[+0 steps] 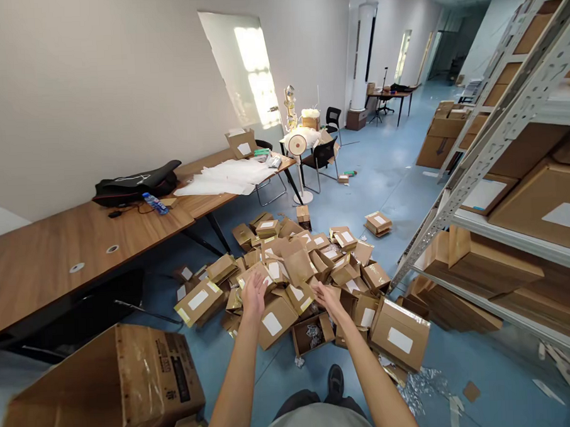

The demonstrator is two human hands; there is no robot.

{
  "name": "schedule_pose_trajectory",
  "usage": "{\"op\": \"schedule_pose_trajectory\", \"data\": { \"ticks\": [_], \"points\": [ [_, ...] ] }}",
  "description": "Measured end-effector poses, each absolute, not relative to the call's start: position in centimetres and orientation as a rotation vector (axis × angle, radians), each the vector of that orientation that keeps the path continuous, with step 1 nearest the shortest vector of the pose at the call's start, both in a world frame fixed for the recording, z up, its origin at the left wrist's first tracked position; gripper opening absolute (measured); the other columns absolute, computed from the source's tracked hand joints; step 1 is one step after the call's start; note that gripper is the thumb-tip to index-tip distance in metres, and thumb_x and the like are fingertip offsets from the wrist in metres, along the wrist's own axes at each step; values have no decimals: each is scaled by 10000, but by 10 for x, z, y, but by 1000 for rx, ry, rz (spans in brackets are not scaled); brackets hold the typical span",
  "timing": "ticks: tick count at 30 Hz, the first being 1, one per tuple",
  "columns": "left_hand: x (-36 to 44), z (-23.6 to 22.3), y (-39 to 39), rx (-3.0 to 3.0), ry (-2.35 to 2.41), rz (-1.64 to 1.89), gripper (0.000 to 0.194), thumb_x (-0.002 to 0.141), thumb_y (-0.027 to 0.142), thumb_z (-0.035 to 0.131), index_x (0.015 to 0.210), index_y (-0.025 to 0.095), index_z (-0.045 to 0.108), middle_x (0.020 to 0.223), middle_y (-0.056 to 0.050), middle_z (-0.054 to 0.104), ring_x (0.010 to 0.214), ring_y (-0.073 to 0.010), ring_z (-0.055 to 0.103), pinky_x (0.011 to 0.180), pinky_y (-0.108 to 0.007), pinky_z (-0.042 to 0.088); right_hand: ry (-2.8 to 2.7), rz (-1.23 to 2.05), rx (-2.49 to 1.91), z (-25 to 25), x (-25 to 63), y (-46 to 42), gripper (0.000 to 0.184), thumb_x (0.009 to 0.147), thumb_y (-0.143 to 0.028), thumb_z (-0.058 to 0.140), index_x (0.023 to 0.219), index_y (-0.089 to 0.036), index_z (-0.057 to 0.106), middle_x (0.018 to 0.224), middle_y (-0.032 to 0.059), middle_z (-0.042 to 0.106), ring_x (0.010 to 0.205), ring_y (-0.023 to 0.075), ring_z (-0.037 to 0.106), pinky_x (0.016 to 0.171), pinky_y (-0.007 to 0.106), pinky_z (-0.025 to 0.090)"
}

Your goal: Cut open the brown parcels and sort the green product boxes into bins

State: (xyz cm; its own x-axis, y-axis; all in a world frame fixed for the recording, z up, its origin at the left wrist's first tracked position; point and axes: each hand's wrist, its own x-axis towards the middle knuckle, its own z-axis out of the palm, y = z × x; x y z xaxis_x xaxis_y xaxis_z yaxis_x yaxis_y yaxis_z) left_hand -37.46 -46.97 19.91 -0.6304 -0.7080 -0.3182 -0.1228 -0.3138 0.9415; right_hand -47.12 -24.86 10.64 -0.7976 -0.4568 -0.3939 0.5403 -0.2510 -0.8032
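Both my hands reach forward over a heap of brown cardboard boxes on the blue floor. My left hand (254, 295) is open, palm turned inward and fingers stretched, nearest to a labelled box (276, 319). Across from it, my right hand (327, 298) is open too, fingers extended, with nothing in it. Beyond and between the hands a plain brown carton (298, 266) stands out above the others; whether it rests on the heap I cannot tell. Below my right hand lies an opened box (313, 335) with crumpled paper inside. A larger labelled box (400, 334) sits to the right.
A big open carton (154, 370) stands at the lower left. Wooden desks (139, 235) line the left wall, and a white fan (298, 147) stands beyond them. On the right rises a metal shelf (454, 196) with boxes. Clear plastic (422, 387) litters the floor.
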Motion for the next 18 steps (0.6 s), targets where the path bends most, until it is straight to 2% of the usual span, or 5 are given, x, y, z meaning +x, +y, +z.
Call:
{"op": "schedule_pose_trajectory", "data": {
  "ticks": [4,6,9,14,18],
  "points": [
    [-365,181,-446,1116,-1322,-1963,215,1125,238,607,1284,183,742,1373,-162,766,1296,-236,747,1191,-421,581,1380,-1957,152,96,-471,-237,505,660,-572,1016,981,-209,876,1125,135,872,1178,346,807,1117,497,587],
    [-358,166,-428,1229,-1201,-1998,154,1047,127,653,1148,182,756,1268,-167,813,1243,-240,791,1213,-434,574,1370,-1950,183,87,-467,-230,518,619,-543,1036,978,-208,871,1076,130,872,1089,328,828,1048,470,618],
    [-349,141,-401,1324,-1203,-2027,202,947,54,733,1092,188,772,1195,-165,841,1179,-253,831,1197,-446,597,1359,-1957,244,73,-460,-221,578,523,-528,1064,954,-196,867,1013,136,866,977,310,835,933,419,640],
    [-343,113,-373,1434,-1313,-2099,150,920,160,794,1038,253,786,1158,-136,862,1174,-287,845,1147,-438,645,1337,-1961,367,54,-445,-216,683,334,-555,1074,875,-198,859,931,137,860,843,296,825,788,369,623],
    [-341,112,-372,1338,-1335,-2122,254,845,240,923,1075,240,814,1216,-170,854,1160,-320,848,1132,-457,650,1339,-1952,379,53,-429,-222,641,323,-580,1050,822,-224,863,912,138,861,838,325,834,765,395,637]
  ]
}}
